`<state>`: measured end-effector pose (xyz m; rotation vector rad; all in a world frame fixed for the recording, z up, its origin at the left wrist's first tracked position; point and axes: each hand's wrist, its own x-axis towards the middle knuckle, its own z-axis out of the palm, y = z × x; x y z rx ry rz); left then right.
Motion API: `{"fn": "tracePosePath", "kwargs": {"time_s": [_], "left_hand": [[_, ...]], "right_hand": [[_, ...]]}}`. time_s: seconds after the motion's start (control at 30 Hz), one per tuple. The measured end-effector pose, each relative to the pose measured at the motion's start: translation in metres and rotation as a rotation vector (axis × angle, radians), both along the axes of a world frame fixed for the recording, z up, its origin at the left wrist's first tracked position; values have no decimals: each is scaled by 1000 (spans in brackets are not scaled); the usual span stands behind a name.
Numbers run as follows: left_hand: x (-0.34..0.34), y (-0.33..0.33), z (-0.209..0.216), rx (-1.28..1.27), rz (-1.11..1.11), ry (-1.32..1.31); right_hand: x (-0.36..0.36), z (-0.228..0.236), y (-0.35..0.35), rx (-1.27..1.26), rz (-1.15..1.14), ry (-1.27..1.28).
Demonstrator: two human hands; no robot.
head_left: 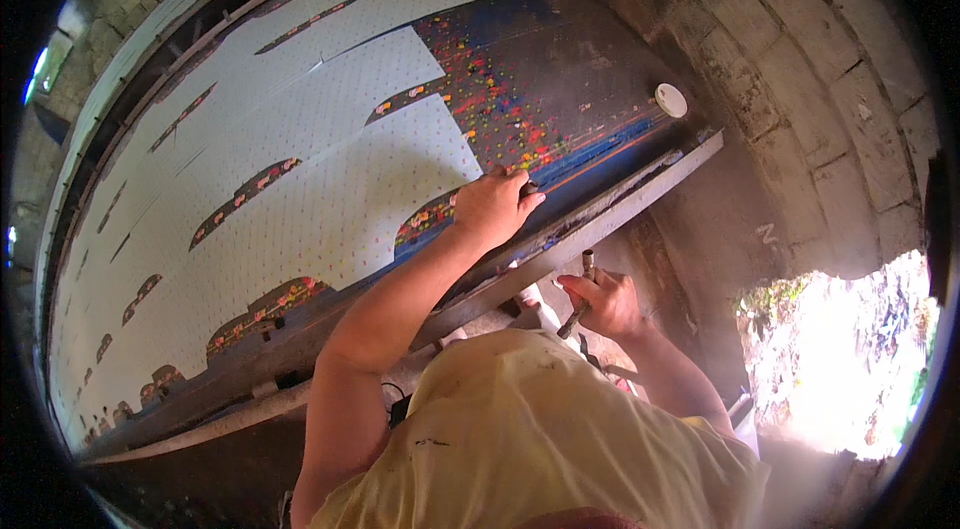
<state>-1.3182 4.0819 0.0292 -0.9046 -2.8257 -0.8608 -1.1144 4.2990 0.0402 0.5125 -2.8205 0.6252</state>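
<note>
My left hand [492, 207] is closed at the near edge of a long dark table [600, 59], beside the corner of a white dotted sheet [400, 164]. A small dark piece [530, 189] shows between its fingers, mostly hidden. Lower and to the right, my right hand [608, 303] is wrapped round a dark rod-like tool [588, 259]. The tool stands out above and below the fist, near the table's front rail [640, 181]. Several white sheets with small printed dots lie along the table, and gaps between them show bright paint spots.
A round white lid-like disc [671, 100] lies at the table's right end. A block wall [800, 59] rises behind and to the right. Bright daylight comes through an opening [835, 349] at the lower right. A metal rail [180, 44] runs along the table's far side.
</note>
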Motion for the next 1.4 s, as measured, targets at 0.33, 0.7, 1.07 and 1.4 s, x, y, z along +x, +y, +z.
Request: {"fn": "tracePosePath", "kwargs": {"time_s": [0.33,0.7,1.07,1.4], "left_hand": [[-66,64,22,-347,127,-106],[-171,184,-12,-267,204,-25],[-163,185,-16,-315,153,-37],[-66,113,90,582,32,140]], "right_hand": [[-70,-18,140,-69,70,115],[-105,-19,221,-25,146,165],[-103,-25,232,-258,103,209],[-174,-32,212,-402,427,122]]}}
